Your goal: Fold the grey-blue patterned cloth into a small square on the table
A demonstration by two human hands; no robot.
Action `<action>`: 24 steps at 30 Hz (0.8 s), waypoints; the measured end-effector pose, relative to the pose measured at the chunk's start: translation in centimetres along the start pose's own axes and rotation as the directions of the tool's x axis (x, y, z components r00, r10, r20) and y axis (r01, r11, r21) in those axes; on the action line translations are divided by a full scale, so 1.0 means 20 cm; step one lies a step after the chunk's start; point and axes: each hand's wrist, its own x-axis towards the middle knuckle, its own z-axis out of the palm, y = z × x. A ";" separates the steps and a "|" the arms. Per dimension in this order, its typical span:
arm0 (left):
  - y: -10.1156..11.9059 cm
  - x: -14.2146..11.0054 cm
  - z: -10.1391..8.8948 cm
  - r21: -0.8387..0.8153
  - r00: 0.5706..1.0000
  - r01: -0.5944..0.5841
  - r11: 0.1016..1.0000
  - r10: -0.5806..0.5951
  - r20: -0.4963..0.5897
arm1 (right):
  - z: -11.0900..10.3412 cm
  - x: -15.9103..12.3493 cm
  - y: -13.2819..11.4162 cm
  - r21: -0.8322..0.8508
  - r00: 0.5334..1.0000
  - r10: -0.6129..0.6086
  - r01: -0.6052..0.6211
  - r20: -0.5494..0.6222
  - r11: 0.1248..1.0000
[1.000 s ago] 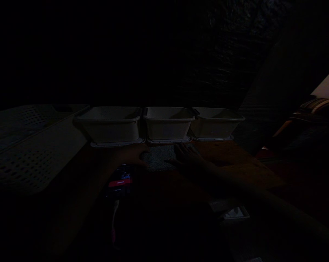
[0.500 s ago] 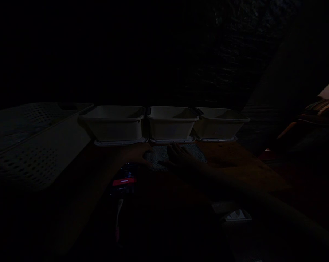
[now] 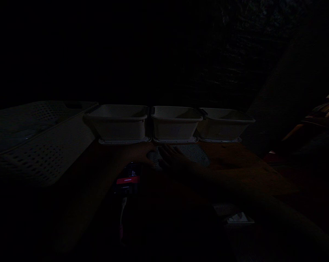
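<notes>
Very little light falls on the scene. A grey, textured cloth-like piece (image 3: pixel 193 153) lies flat on the wooden table, in front of the bins. My right hand (image 3: pixel 172 157) rests on it with fingers stretched out and palm down. At its left edge is my left hand (image 3: pixel 142 153), the thumb apart from the fingers; most of its fingers are lost in the dark, and nothing shows in it. Just below my left hand lies a phone (image 3: pixel 128 180) with a lit red band on its screen and a pale cable (image 3: pixel 122 211) plugged in.
Three pale bins stand in a row behind the cloth: a left bin (image 3: pixel 120 127), a middle bin (image 3: pixel 176 127) and a right bin (image 3: pixel 223 129). A large perforated basket (image 3: pixel 79 145) fills the left side. A small tray-like object (image 3: pixel 239 218) sits at lower right.
My right hand has slid left over the grey piece, closer to my left hand. The whole view has shifted slightly, and my left hand stays about where it was.
</notes>
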 end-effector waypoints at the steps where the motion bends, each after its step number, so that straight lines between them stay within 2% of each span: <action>1: 0.00 0.00 0.00 -0.015 1.000 -0.019 1.000 0.019 0.002 | 0.00 0.01 -0.01 0.004 1.000 0.002 -0.002 -0.001 1.000; 6: -0.04 0.01 0.01 -0.056 0.992 -0.125 0.991 0.123 -0.038 | 0.00 0.05 -0.06 0.039 1.000 0.002 -0.002 0.008 0.999; 11: -0.06 0.02 0.03 -0.077 0.990 -0.138 0.987 0.135 -0.040 | -0.02 0.05 -0.05 0.062 0.999 -0.021 0.024 -0.040 0.998; 16: -0.07 0.01 0.03 -0.142 0.990 -0.139 0.980 0.132 -0.052 | -0.11 0.02 -0.02 0.131 0.991 -0.102 0.113 -0.089 0.985; 20: -0.05 0.01 0.03 -0.092 0.992 -0.117 0.989 0.113 -0.048 | -0.14 -0.04 -0.04 0.150 0.982 -0.188 0.191 -0.035 0.970; 24: -0.03 -0.01 0.01 -0.077 0.998 -0.061 0.995 0.060 -0.025 | -0.13 -0.09 -0.09 0.174 0.986 -0.167 0.160 0.022 0.972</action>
